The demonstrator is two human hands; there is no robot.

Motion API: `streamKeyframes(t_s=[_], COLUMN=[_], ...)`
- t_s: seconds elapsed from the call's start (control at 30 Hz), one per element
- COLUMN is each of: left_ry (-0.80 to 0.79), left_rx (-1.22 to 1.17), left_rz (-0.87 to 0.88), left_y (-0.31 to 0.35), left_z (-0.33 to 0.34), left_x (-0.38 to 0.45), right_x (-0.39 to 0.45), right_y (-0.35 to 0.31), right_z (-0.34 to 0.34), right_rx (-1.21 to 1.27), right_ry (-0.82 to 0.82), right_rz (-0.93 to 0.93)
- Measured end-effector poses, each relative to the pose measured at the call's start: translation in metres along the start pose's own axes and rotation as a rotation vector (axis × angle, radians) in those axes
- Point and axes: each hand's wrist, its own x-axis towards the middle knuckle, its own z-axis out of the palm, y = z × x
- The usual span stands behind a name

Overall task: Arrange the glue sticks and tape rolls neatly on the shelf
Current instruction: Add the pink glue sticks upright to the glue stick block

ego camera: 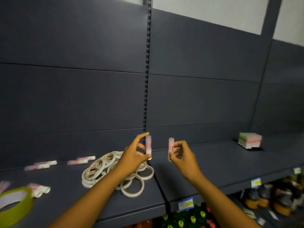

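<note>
Pretty dim overall, kinda murky indoor light with everything leaning grey-blue. The only properly bright bit is the pale wall (213,12) up top behind the dark back panels (74,79), and it looks a touch washed out. No hard shadows or glare anywhere, just soft flat light on the shelf (213,162). Sharpness is meh: the glue sticks lying at the back left (41,165) are smeared sideways, and the green tape roll (15,204) in the bottom-left corner is soft and stretched. Wide-angle distortion is obvious, since the upright post (269,30) leans and the shelf edges bow. The stuff on the lower shelf (271,198) at right is a blurry mush. Both hands, left hand (133,157) and right hand (182,156), look fairly crisp by comparison.
</note>
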Motion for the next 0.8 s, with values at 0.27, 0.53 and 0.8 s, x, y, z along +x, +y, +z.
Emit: streamKeyframes(t_s=[0.27, 0.53, 0.8], left_ry=[-0.146, -0.268, -0.356], left_rx=[-0.063, -0.125, -0.17], left_rz=[0.071, 0.159, 0.218], left_y=[0.01, -0.002, -0.004], left_z=[0.12, 0.237, 0.336], left_x=[0.07, 0.153, 0.223], right_x=[0.008, 0.044, 0.076], right_y=[0.051, 0.114, 0.166], right_z=[-0.109, -0.195, -0.264], right_rx=[-0.088, -0.175, -0.274], right_ry=[0.164, 0.283, 0.377], right_rz=[0.047, 0.116, 0.148])
